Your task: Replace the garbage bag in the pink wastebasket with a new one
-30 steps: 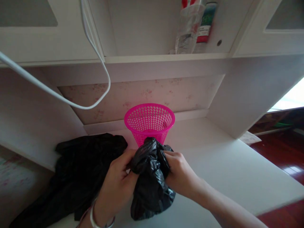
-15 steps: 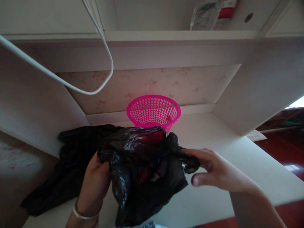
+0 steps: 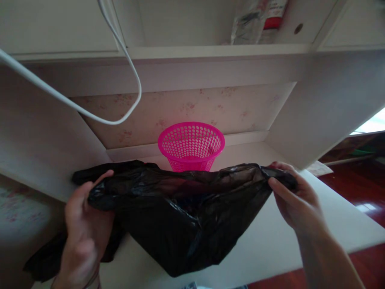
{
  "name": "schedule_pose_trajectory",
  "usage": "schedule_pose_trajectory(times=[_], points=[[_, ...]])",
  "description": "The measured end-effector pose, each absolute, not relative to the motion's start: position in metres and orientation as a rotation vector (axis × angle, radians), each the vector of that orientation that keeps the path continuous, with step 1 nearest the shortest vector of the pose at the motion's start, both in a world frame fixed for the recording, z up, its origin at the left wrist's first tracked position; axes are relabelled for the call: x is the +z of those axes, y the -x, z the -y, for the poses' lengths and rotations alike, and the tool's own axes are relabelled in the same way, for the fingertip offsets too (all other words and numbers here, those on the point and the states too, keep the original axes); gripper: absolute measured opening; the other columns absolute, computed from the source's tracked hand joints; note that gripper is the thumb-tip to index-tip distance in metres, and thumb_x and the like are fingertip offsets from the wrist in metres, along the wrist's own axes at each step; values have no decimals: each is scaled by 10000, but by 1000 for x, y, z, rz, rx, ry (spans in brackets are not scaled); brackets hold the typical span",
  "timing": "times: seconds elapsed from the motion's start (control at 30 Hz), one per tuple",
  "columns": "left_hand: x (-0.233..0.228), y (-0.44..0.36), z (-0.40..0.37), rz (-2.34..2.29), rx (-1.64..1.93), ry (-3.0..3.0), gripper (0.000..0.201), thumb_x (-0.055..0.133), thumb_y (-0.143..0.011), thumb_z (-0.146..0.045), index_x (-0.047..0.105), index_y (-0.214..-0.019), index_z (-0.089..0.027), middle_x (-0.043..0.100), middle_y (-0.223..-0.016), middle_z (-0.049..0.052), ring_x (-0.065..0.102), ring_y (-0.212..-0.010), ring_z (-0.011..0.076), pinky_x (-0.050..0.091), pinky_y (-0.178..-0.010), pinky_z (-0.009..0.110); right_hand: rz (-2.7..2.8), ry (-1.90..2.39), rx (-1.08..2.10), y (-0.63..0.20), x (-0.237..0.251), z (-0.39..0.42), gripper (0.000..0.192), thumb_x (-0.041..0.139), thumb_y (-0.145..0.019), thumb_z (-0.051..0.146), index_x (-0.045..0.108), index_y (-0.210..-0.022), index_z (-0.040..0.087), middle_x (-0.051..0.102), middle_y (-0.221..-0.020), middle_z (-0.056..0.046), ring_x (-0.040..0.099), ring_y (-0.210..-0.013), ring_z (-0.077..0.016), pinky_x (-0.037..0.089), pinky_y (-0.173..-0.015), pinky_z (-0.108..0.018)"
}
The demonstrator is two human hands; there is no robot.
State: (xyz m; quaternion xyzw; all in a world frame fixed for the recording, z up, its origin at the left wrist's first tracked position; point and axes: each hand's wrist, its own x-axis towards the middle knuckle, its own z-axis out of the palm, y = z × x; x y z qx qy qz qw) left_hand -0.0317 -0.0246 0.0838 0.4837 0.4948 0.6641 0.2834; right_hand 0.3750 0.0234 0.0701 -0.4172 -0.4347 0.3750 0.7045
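Black bag [image 3: 180, 233] is pulled wide in midair over the white surface [image 3: 270, 249], right hand [image 3: 296, 200] pinching one end in its fingers, left hand [image 3: 86, 224] with fingers gripping the other. Pink basket [image 3: 191, 163] sits right behind it, black heap [image 3: 48, 257] off left, white cable [image 3: 139, 92] looping above.

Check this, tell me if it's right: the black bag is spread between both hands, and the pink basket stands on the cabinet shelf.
One thing is wrong: the head view shows the pink basket on the white tabletop, below the cabinet shelf. The black bag is spread between left hand and right hand.
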Motion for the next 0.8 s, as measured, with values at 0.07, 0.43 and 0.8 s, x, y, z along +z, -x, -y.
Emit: schedule_pose_trajectory(times=[0.07, 0.43, 0.8], points=[[80, 39, 28, -1388, 1574, -1449, 798, 968, -299, -511, 749, -1059, -408, 748, -1126, 1, 679, -971, 334, 593, -773, 408, 941, 915, 868, -372, 70, -24, 331, 886, -685, 307, 754, -984, 255, 720, -1050, -27, 703, -875, -147, 600, -759, -198], [41, 39, -9, -1168, 2045, -796, 401, 948, -555, -381, 683, -835, -269, 651, -765, -71, 572, -684, 100, 526, -658, 182, 555, 811, 1073, -385, 50, -28, 183, 828, -775, 358, 693, -861, 270, 774, -836, 52, 728, -666, -128, 628, -627, -216], [44, 29, -17, -1196, 1681, -772, 657, 856, -719, -353, 623, -1334, -344, 701, -1239, 6, 652, -1125, 227, 548, -962, 335, 771, 847, 1227, -381, 13, -18, 583, 903, -651, 327, 695, -1194, 369, 764, -1161, -21, 745, -1007, -244, 633, -836, -376]])
